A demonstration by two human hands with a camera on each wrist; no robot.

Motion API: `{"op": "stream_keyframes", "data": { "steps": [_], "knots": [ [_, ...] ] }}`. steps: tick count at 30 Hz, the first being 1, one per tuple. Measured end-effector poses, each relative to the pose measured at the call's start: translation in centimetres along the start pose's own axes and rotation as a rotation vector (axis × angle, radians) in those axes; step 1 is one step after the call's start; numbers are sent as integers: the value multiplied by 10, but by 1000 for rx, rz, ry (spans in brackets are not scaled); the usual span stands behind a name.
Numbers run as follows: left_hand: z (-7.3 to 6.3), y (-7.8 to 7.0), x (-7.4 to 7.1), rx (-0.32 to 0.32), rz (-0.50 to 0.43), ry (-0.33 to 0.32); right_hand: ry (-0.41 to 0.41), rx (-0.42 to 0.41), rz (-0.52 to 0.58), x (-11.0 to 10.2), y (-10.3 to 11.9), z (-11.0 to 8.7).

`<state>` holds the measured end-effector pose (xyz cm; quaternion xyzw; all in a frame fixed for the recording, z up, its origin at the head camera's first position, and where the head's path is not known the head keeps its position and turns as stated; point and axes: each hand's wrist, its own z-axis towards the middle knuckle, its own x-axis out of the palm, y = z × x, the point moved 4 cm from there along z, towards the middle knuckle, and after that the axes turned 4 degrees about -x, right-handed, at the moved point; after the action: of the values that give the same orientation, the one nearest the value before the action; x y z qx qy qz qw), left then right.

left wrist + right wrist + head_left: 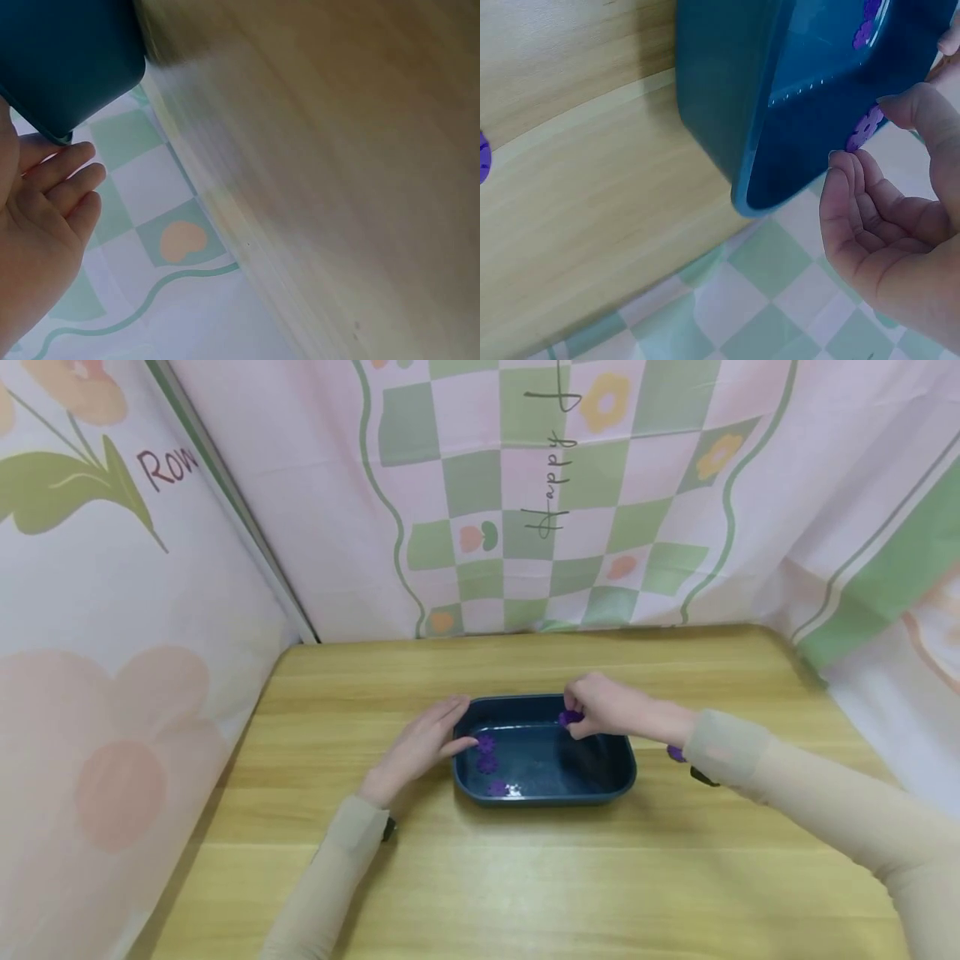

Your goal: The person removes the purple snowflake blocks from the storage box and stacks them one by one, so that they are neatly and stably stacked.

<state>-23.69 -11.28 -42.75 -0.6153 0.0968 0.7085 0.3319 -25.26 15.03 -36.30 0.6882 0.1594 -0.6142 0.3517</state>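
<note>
A dark blue rectangular bin [543, 800] stands on the table. My right hand [607, 704] pinches a purple flower-shaped disc [570, 717] between thumb and fingertips, over the bin's back right part. In the right wrist view that disc [865, 129] shows its notched edge at the fingertips. Several like it lie inside the bin along its left side, among them one purple disc [487, 764]. My left hand [416, 745] rests at the bin's left rim, fingers extended along the outside and thumb reaching over the edge; in the left wrist view its fingertips [86, 150] are at a rim corner.
Another purple disc [677, 753] lies on the wooden table [525, 877] right of the bin, partly covered by my right sleeve [731, 752]. Printed curtains [525, 585] hang behind and beside the table.
</note>
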Motion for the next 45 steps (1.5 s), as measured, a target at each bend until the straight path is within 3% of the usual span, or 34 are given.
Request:
{"op": "stream_keyframes", "data": {
  "steps": [6, 26, 45],
  "knots": [
    [-2, -1, 0, 11, -11, -18, -64, 6, 3, -9, -9, -12],
    [-2, 3, 4, 3, -26, -10, -121, 104, 42, -28, -34, -54],
    [-1, 2, 3, 21, -22, -34, -159, 177, 0, -22, -62, -87]
  ]
}}
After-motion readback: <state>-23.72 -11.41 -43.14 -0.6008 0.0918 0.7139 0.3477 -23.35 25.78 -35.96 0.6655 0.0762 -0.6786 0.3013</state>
